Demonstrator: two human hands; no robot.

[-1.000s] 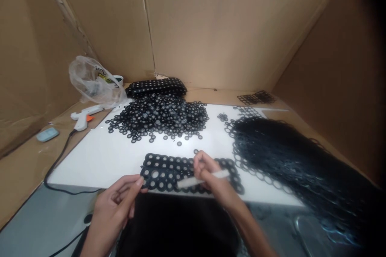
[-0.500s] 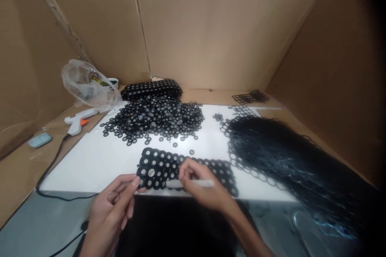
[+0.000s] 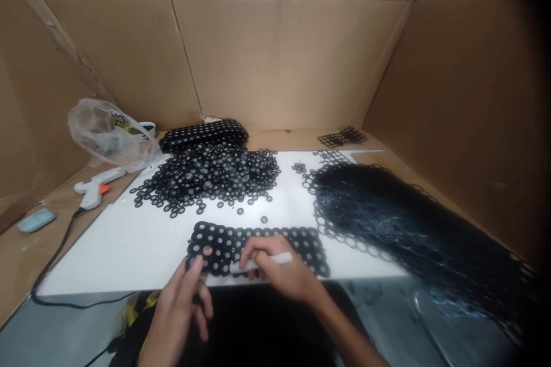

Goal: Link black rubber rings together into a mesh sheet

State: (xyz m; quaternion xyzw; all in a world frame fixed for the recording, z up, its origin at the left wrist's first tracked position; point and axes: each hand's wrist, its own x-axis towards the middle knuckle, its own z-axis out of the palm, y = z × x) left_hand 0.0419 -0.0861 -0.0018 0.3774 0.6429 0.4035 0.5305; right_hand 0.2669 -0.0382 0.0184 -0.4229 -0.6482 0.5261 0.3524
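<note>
Apparently to steady it, the left hand [image 3: 178, 295] pinches the near left corner of the black rectangular sheet of joined rings [image 3: 218, 246] along the near edge of the white worktop [image 3: 103, 249], while the right hand [image 3: 278, 269] clamps a slim whitish stick [image 3: 283, 258] (material unclear) over the sheet's middle.

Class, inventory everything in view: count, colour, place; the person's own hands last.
walls: 3, brown, left, back and right
board: 1, white, centre
panel: 1, black, pale-dotted, board's near edge
stick: 1, white, over panel
rings: many, mostly black, heaped behind panel
mesh stack: 1, black, right
mesh scraps: at least 2, dark, back right
bundle: 1, black, pale-dotted, behind rings
bag: 1, clear, back left
cup: 1, white, by bag
glue gun: 1, white and orange, left
case: 1, pale blue, far left
cord: at least 1, black, lower left
left hand: 1, bare, panel's left end
right hand: 1, bare, holding stick
</note>
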